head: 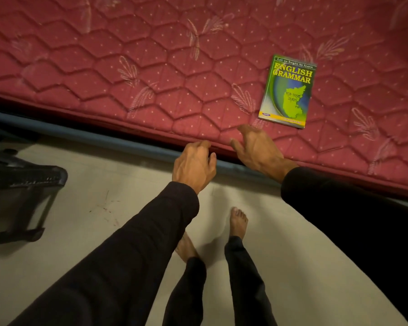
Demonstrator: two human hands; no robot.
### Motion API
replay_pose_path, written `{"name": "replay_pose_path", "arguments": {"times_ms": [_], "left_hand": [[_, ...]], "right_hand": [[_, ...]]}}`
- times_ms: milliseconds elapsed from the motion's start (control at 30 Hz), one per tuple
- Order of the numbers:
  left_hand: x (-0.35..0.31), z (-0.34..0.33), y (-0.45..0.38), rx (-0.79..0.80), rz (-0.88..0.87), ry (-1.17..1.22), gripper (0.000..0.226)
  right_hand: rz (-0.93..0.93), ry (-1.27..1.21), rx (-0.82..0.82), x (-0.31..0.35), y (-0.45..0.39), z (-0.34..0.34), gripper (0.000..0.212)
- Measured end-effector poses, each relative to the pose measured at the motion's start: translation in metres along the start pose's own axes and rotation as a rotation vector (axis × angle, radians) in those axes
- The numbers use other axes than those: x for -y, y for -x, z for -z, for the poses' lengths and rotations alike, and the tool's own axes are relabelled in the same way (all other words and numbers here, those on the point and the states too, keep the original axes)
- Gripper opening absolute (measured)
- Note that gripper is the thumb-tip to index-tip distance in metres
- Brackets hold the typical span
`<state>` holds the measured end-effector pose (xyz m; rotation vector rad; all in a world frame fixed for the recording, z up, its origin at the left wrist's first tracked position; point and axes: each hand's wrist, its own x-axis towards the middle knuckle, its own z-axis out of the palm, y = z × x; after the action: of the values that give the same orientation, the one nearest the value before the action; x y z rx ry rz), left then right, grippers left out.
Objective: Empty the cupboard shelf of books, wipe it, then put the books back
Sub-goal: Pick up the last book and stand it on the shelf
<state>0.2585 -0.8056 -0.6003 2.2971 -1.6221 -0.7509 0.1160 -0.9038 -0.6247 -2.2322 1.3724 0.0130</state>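
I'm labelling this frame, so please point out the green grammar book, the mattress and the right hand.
green grammar book (pixel 287 90), head view, middle of its front cover.
mattress (pixel 127 67), head view, bare quilted top.
right hand (pixel 257 147), head view, back of the hand.

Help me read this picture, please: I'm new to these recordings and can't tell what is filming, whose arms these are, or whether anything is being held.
There is no machine here. A person wears a wide-angle camera on the head, so the one picture looks forward and down along their own arms, in dark sleeves, to bare feet on a pale floor.

The left hand hangs over the floor beside the bed's edge, fingers loosely curled, holding nothing. The right hand reaches out over the edge of the red quilted mattress with fingers spread, also empty.

A green English Grammar book lies flat on the mattress, cover up, just beyond the right hand and not touched by it. A dark object at the left, on the floor, is too blurred to name. No cupboard shows.
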Motion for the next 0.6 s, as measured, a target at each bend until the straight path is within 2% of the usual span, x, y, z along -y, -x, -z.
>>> {"name": "replay_pose_path", "arguments": {"times_ms": [267,400,600], "left_hand": [[-0.017,-0.034,-0.041,0.016,-0.056,-0.009,0.029],[-0.031,-0.043,-0.062,0.028,-0.081,0.021,0.034],[-0.052,-0.06,-0.092,0.044,-0.069,0.058,0.027]], "right_hand": [[-0.046,-0.035,-0.031,-0.041,-0.013,-0.009,0.039],[-0.117,-0.076,-0.057,-0.063,-0.025,-0.005,0.033],[-0.223,-0.126,-0.14,-0.112,-0.035,0.004,0.03]]}}
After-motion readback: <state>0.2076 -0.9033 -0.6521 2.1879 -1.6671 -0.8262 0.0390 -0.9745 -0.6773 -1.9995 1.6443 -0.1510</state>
